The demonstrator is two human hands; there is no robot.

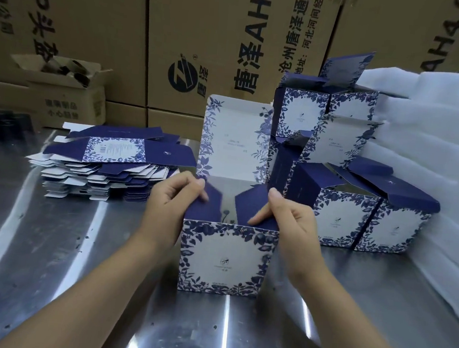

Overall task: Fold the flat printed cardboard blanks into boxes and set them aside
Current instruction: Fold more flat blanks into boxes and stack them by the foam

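Blue-and-white box (223, 259) stands upright at the centre of the frame on the steel table (50, 241), with its mouth up and its printed front toward you. Its long axis looks vertical, though it is nearly a cube. Your left hand (173, 199) pinches the left inner flap and your right hand (285, 220) pinches the right one. The lid (234, 138) is not yet closed. Several folded boxes (343, 220) stand at the right; a thick stack of blanks (112, 163) at the left is not yet folded.

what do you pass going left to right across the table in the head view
stack of flat blanks → left hand → box being folded → right hand → finished boxes → white foam sheets
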